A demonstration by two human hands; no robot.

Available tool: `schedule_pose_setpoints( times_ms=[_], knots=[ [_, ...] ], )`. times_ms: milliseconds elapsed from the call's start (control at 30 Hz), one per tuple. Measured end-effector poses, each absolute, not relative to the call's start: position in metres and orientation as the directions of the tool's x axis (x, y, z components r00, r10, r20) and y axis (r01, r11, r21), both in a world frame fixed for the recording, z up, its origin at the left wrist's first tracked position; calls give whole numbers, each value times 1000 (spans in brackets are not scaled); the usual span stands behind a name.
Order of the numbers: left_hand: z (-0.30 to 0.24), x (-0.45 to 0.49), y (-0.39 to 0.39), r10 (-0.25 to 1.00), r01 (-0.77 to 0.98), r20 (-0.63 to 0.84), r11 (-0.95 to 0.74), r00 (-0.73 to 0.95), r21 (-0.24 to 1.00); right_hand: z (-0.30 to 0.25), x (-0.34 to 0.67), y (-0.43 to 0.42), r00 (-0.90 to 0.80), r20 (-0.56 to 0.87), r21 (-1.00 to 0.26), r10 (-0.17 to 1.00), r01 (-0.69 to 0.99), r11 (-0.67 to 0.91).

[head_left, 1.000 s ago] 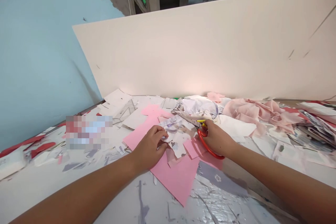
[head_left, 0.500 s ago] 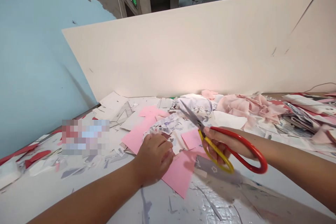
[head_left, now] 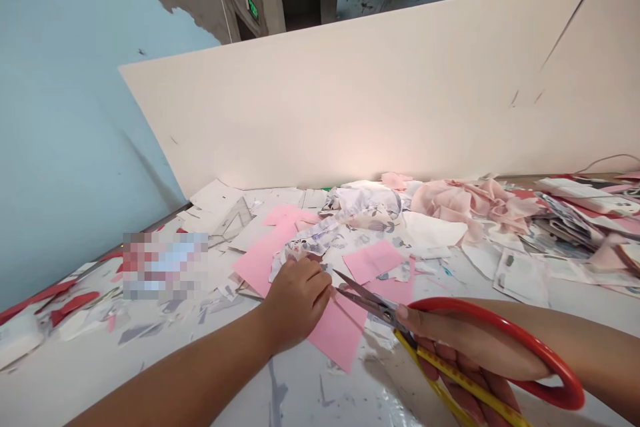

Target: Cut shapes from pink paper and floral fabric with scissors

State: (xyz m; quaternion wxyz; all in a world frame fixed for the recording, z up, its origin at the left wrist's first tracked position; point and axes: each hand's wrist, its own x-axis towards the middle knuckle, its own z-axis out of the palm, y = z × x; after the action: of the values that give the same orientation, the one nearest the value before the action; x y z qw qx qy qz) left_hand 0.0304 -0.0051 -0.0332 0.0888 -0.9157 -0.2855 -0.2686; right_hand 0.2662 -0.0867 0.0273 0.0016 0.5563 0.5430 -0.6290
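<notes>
My left hand [head_left: 297, 297] is closed, fingers curled down over a pink sheet [head_left: 340, 333], which sticks out toward me from under the hand. Whether the sheet is paper or cloth I cannot tell. Crumpled floral cloth [head_left: 315, 240] lies against the far side of that hand. In my right hand [head_left: 465, 353] are scissors [head_left: 375, 305] with one red and one yellow handle. Their blades are parted and point left, over the pink sheet and close to my left fingers. Another pink piece [head_left: 374, 261] lies just beyond the blades.
A heap of pale pink cloth [head_left: 475, 203] lies at the back right, beside stacked scraps [head_left: 575, 227]. Red scraps [head_left: 75, 307] and small cuttings cover the left side. A cream board [head_left: 350, 107] stands along the back, with a blue wall [head_left: 75, 113] at left.
My right hand has brought the scissors down and nearer to me, and the blades now reach over the pink sheet beside my left hand. The left hand has stayed nearly in place.
</notes>
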Motion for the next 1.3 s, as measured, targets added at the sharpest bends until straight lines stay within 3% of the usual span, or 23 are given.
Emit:
schedule_pose_setpoints(
  times_ms=[267, 800, 967, 1300],
  knots=[
    [-32, 34, -4, 449, 552, 596, -834, 666, 12, 28, 257, -96, -323, -727, -658, 606, 579, -481],
    [-29, 35, -12, 339, 489, 646, -870, 684, -61, 22, 233, -90, -317, -668, -671, 673, 648, -361],
    [-30, 35, -13, 307, 473, 652, -877, 693, -90, 29, 221, -93, -210, -628, -643, 750, 682, -347],
    [-32, 32, -10, 288, 479, 660, -869, 694, -125, 25, 223, -90, -270, -605, -696, 749, 636, -334]
  ],
)
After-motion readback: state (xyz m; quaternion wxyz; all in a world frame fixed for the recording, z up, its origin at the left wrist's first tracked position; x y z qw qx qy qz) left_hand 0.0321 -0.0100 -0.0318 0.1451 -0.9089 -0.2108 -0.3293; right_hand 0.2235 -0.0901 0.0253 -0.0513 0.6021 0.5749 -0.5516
